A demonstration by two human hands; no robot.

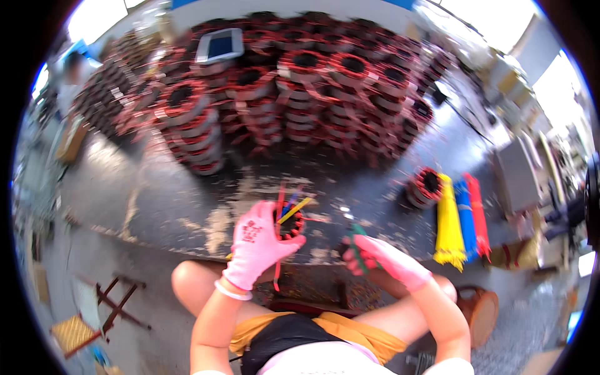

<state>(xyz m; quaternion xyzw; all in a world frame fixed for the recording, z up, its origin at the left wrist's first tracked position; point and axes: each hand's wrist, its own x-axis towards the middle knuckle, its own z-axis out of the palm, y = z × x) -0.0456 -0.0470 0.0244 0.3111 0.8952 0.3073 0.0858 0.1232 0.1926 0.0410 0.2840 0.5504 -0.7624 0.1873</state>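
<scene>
My left hand point(257, 240), in a pink glove, grips a motor stator point(290, 230) at the near edge of the dark workbench point(169, 194). Red lead wires stick out of the stator, and yellow and blue sleeves point(295, 210) stand up from its top. In my right hand point(381, 255), also gloved in pink, is a green-handled hand tool point(356, 240). Its tip points away from me; whether it is pliers or scissors is too blurred to tell. The tool is apart from the stator, a little to its right.
Tall stacks of stators point(306, 81) fill the bench's far side, with a white-framed tablet-like device point(220, 46) on top. At right stand a single short stator stack point(425, 187) and yellow point(448, 222), blue point(467, 215) and red point(477, 215) sleeve bundles. A stool point(480, 315) is beside me.
</scene>
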